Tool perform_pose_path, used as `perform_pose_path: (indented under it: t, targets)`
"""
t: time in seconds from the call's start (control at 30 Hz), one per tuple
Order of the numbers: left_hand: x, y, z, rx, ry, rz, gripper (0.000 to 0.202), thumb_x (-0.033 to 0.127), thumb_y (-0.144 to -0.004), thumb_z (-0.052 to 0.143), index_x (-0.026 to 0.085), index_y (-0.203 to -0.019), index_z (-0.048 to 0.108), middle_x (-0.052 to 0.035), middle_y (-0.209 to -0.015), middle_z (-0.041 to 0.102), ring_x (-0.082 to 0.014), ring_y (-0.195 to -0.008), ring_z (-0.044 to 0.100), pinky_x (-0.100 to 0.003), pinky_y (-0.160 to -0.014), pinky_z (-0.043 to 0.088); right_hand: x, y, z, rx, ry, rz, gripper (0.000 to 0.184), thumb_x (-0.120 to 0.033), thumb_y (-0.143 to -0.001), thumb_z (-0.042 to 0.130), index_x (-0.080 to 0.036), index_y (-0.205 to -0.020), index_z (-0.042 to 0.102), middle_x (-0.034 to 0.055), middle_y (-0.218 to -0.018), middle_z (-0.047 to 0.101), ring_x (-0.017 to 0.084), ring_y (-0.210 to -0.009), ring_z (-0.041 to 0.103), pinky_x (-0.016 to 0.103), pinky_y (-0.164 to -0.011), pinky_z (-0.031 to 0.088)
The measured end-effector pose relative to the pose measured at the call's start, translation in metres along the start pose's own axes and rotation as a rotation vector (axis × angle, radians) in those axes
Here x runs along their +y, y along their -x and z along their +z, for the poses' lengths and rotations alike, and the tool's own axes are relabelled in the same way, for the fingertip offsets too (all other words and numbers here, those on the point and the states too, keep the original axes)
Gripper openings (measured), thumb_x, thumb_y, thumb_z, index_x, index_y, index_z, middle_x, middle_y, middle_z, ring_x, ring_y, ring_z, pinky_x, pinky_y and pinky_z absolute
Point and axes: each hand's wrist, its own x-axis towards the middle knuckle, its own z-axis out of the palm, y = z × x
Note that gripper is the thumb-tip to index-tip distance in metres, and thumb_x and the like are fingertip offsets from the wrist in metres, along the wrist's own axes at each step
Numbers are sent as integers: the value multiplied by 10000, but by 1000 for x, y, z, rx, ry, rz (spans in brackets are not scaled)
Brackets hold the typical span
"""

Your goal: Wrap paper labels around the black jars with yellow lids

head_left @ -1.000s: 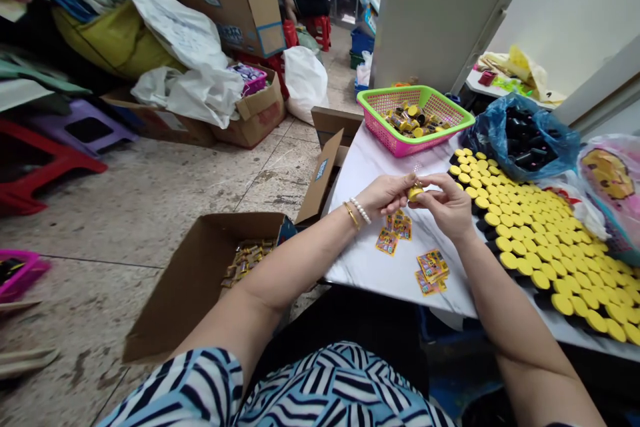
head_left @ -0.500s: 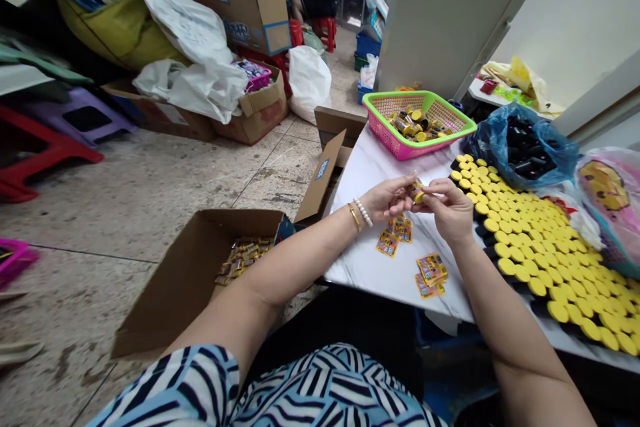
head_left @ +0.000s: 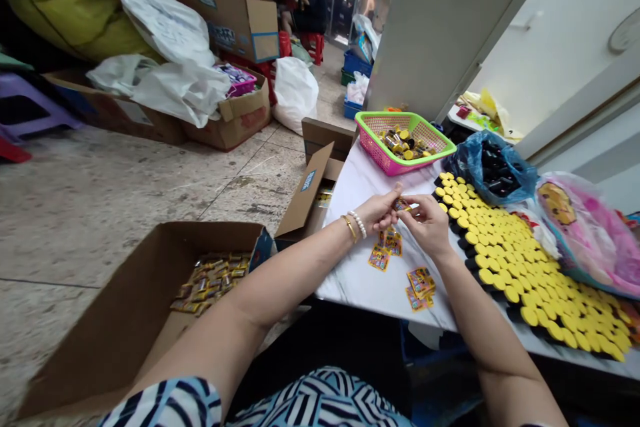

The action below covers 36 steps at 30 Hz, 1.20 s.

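Observation:
My left hand [head_left: 381, 211] and my right hand [head_left: 425, 223] meet above the white table [head_left: 360, 267], fingers pinched together on a small yellow-capped bottle [head_left: 401, 204] that is mostly hidden between them. Loose printed labels [head_left: 420, 280] lie on the table just under and in front of my hands. To the right stands a wide block of yellow-capped black bottles [head_left: 505, 257]. A pink and green basket [head_left: 380, 150] at the table's far end holds several finished bottles.
An open cardboard box [head_left: 125, 307] with labelled bottles sits on the floor at my left, a second box [head_left: 313, 190] beside the table. A blue bag of black bottles [head_left: 493, 167] and a pink bag [head_left: 585, 233] lie right. People sit far back.
The camera has tilted and shifted, so everything sits lower and more to the left. My hands have kept working the same bottle; its yellow cap is now less visible between my fingers.

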Motion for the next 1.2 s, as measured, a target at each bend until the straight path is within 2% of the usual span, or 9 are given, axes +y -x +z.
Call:
perform_pose_path:
  t: [0.07, 0.2, 0.4, 0.5, 0.63, 0.83, 0.97, 1.1, 1.2]
  targets:
    - [0, -3, -5, 7, 10, -17, 791, 883, -859, 461, 158, -561, 565, -5, -379, 461, -66, -250, 312, -226, -302, 149, 2, -2, 4, 20, 44, 58, 304, -396, -898, 738, -278, -1177, 724, 56, -1121, 713, 167, -769, 716, 321, -666, 649]
    - [3, -6, -13, 74, 72, 65, 553, 656, -837, 749, 142, -695, 604, 19, -481, 555, -44, -287, 350, -203, -315, 170, 11, -23, 1, -7, 71, 142, 295, -407, -864, 737, -250, -1114, 741, 60, -1073, 774, 195, -790, 742, 333, -691, 639]
    - [4, -6, -12, 133, 116, 112, 352, 400, -826, 845, 160, -849, 589, 11, -587, 632, -53, -345, 448, -179, -342, 212, 9, -128, -32, 225, 276, 106, 410, -470, -854, 702, -168, -1125, 759, 107, -1019, 804, 254, -907, 750, 415, -858, 612]
    - [5, -8, -13, 231, -6, 138, 304, 363, -824, 834, 170, -906, 615, 22, -575, 631, -68, -354, 469, -180, -364, 239, 8, -151, -53, 244, 456, 99, 371, -435, -898, 656, -149, -1092, 791, 121, -1003, 805, 272, -946, 739, 432, -923, 569]
    - [10, -4, -22, 313, -391, 307, 156, 278, -808, 789, 168, -807, 679, 34, -541, 615, -76, -392, 491, -189, -435, 317, 17, -103, -68, 140, 762, 72, 328, -428, -938, 619, -185, -986, 834, 118, -952, 785, 279, -903, 683, 432, -894, 530]
    - [14, 12, -22, -13, -974, 436, 77, 174, -680, 840, 182, -750, 808, 9, -595, 659, -117, -557, 559, -223, -549, 350, 57, -15, -68, -35, 1096, 15, 249, -334, -929, 630, -182, -994, 816, 156, -1023, 734, 352, -1066, 547, 515, -937, 451]
    - [8, 11, -9, -155, -1130, 396, 234, 167, -636, 886, 215, -862, 853, 8, -619, 662, -125, -561, 534, -239, -561, 328, 76, -9, -62, -115, 1064, 22, 257, -213, -972, 537, -189, -1075, 772, 149, -1146, 723, 348, -1131, 516, 519, -962, 434]
    - [-3, 6, 1, -170, -1202, 386, 126, 177, -679, 868, 223, -793, 841, -10, -659, 681, -138, -613, 553, -238, -611, 353, 79, -13, -62, -185, 973, -4, 315, -150, -1001, 468, -164, -1171, 733, 151, -1186, 704, 315, -1136, 529, 464, -971, 453]
    - [-8, 3, 5, -192, -1168, 402, 90, 115, -715, 806, 204, -712, 808, -29, -724, 716, -149, -691, 609, -235, -702, 408, 77, -9, -61, -129, 960, -10, 330, -156, -1022, 439, -154, -1203, 716, 153, -1191, 684, 298, -1104, 538, 436, -925, 476]
